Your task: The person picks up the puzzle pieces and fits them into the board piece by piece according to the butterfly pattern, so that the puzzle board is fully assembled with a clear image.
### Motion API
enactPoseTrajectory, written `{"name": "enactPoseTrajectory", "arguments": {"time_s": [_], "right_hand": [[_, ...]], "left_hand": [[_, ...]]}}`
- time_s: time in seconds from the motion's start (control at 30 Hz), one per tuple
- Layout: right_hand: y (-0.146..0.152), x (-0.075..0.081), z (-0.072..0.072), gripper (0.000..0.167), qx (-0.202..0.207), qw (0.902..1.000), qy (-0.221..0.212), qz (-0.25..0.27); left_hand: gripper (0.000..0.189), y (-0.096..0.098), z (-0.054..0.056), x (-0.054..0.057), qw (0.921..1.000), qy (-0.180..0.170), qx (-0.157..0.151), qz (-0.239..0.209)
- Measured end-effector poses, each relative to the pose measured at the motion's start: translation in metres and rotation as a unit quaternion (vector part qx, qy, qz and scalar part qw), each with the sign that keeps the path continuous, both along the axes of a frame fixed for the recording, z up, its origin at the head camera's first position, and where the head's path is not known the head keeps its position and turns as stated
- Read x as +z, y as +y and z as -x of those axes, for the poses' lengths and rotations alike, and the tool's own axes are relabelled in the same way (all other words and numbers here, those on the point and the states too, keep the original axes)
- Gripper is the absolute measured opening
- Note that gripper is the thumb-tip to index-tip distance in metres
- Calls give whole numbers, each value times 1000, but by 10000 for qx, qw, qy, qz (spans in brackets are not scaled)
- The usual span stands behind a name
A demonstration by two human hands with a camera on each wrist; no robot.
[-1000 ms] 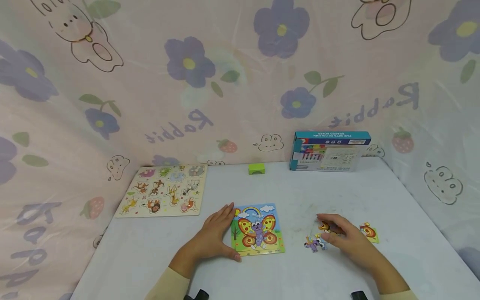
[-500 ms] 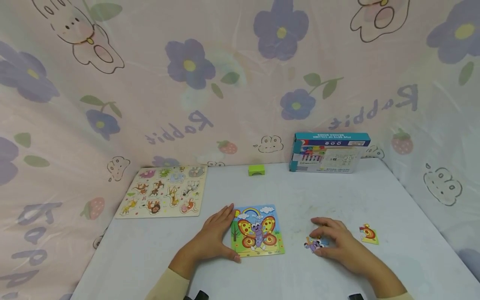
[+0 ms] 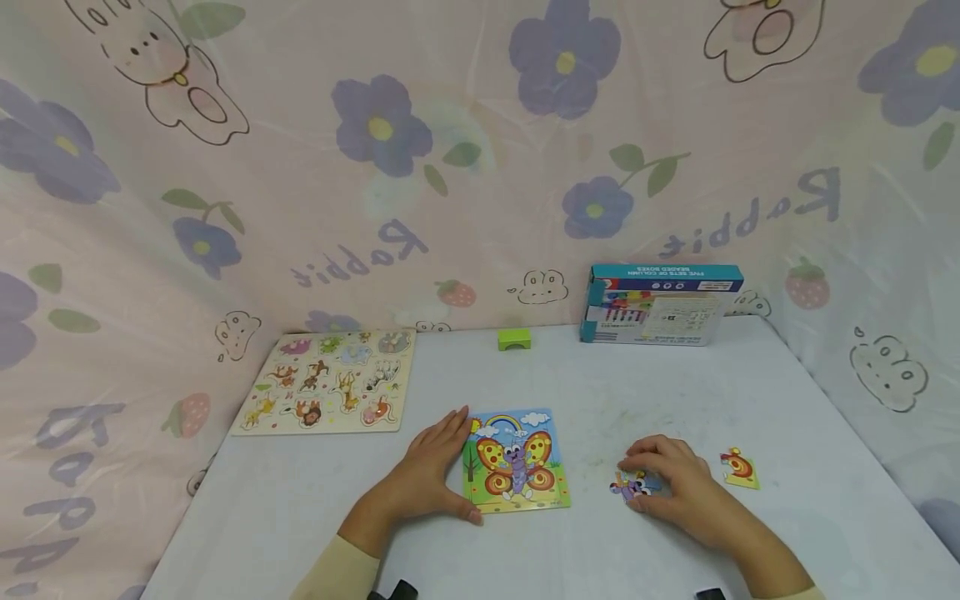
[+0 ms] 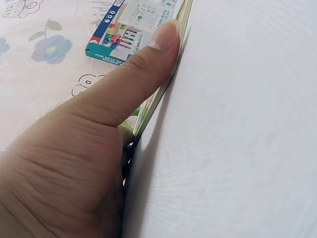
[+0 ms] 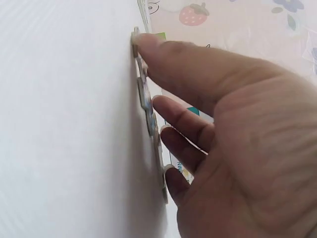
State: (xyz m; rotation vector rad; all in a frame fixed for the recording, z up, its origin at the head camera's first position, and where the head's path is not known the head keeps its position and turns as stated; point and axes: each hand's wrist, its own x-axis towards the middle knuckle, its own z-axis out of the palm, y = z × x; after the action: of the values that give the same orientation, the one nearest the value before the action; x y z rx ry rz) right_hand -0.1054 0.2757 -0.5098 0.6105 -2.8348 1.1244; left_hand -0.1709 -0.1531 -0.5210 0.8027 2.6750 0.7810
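Note:
A square butterfly puzzle (image 3: 517, 462) lies flat on the table in the head view. My left hand (image 3: 429, 473) rests along its left side, fingers extended toward the far corner and thumb at the near edge; the left wrist view shows the thumb (image 4: 148, 59) against that edge. To the right, my right hand (image 3: 671, 483) bends over several small jigsaw pieces (image 3: 624, 488) in purple and blue, thumb and fingers around them. Seen by the right wrist camera, thumb and fingertips touch the thin pieces (image 5: 144, 94), low over the tabletop. The hand hides part of them.
A corner jigsaw piece (image 3: 740, 469) with a red and orange spiral lies right of the right hand. An animal peg board (image 3: 326, 383) sits back left. Along the back stand a green block (image 3: 513, 339) and a teal-edged toy box (image 3: 660, 305), before a patterned curtain.
My right hand has moved slightly left and down with a yellow-brown piece, onto the purple and blue pieces. The corner piece beyond it is more exposed. My left hand stays on the puzzle.

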Motion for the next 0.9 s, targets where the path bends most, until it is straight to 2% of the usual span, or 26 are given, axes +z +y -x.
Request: {"name": "enactPoseTrajectory", "arguments": {"time_s": [0.1, 0.4, 0.47, 0.6, 0.67, 0.77, 0.83, 0.9], "right_hand": [[-1, 1, 0, 32, 32, 10000, -60, 28], [-11, 5, -1, 37, -65, 9999, -66, 62], [-14, 4, -1, 36, -45, 9998, 26, 175], [-18, 5, -2, 38, -350, 9974, -15, 629], [-19, 6, -2, 39, -559, 9908, -340, 1182], [-21, 7, -1, 36, -752, 9723, -826, 2054], [-24, 7, -2, 32, -743, 9622, -960, 2439], [-27, 6, -2, 26, -632, 9583, -941, 2623]], "left_hand": [[149, 0, 0, -1, 10000, 16, -7, -19], [148, 0, -1, 1, 10000, 30, -16, -83], [148, 0, -1, 1, 9999, 36, -26, -96], [148, 0, -1, 1, 9999, 51, -37, -80], [148, 0, -1, 0, 9999, 54, -43, -93], [148, 0, -1, 1, 9999, 45, -42, -114], [148, 0, -1, 1, 9999, 40, -41, -112], [148, 1, -1, 1, 9999, 47, -31, -107]]}}
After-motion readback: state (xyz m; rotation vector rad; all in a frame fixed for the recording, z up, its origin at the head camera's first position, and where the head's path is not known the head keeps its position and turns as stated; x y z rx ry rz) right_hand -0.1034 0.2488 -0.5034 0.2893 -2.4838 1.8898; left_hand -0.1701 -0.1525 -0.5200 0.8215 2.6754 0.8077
